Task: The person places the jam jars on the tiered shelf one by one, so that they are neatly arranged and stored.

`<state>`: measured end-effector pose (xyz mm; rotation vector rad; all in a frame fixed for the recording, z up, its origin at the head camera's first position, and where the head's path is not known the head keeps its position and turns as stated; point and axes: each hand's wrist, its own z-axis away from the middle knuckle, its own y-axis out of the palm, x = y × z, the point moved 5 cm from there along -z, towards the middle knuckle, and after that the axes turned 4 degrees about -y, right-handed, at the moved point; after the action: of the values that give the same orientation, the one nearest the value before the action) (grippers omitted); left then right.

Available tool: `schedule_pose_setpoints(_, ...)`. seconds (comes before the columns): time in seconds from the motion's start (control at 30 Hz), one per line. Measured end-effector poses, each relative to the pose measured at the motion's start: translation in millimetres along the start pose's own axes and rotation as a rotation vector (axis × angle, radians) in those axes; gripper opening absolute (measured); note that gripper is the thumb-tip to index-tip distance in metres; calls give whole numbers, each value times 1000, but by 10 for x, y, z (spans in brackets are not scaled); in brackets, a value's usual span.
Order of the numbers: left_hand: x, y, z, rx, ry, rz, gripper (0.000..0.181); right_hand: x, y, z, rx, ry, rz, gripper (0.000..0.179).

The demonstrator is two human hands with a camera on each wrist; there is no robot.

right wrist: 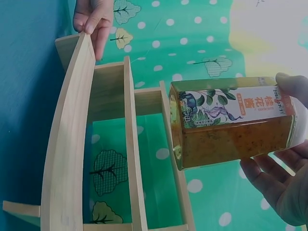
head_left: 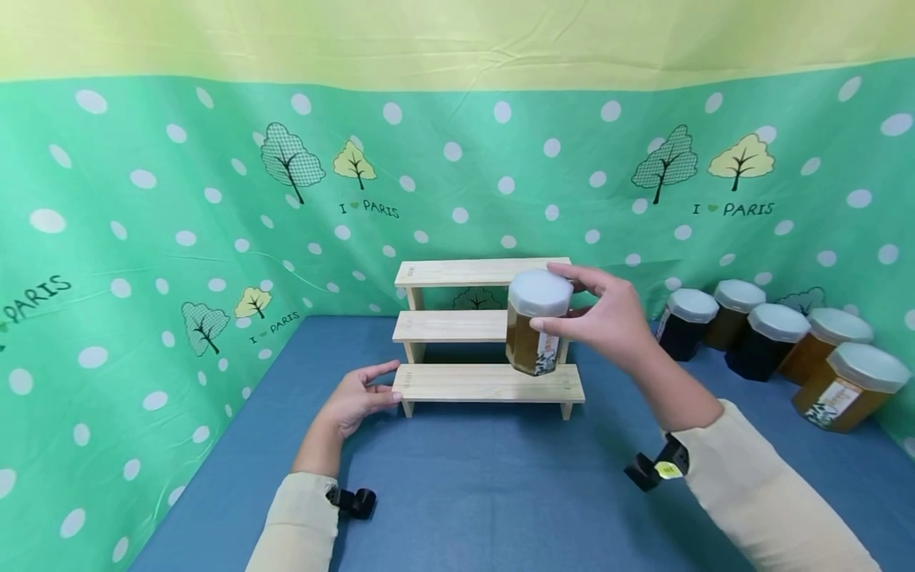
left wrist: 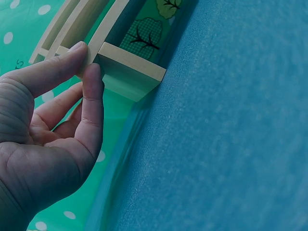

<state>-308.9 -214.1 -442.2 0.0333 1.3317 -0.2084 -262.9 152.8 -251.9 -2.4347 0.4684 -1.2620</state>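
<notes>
A jar [head_left: 525,338] with a white lid, amber contents and a printed label is held by my right hand [head_left: 608,318], thumb and fingers around its upper part. It hangs upright in front of a three-tier wooden shelf [head_left: 486,381], apart from the boards as the right wrist view shows. In that view the jar's label [right wrist: 226,106] faces the camera. My left hand [head_left: 357,397] pinches the left end of the lowest board between thumb and fingers. The left wrist view shows that hand [left wrist: 57,130] gripping the board's corner [left wrist: 96,53].
Several more white-lidded jars stand in a group at the right, among them a dark jar [head_left: 761,349] and an amber jar [head_left: 836,397]. Blue cloth [head_left: 457,485] covers the table. A green dotted curtain [head_left: 457,175] hangs behind and at the sides.
</notes>
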Motion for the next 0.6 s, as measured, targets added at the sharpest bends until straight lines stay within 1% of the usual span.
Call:
schedule_pose_setpoints(0.23, 7, 3, -7, -2, -2, 0, 68, 32, 105, -102, -4, -27, 22, 70)
schedule_pose_setpoints(0.43, -1, 7, 0, -1, 3, 1, 68, 61, 183, -163, 5, -4, 28, 71)
schedule_pose_setpoints(0.6, -8, 12, 6, 5, 6, 6, 68, 80, 229, -225, 5, 18, 8, 72)
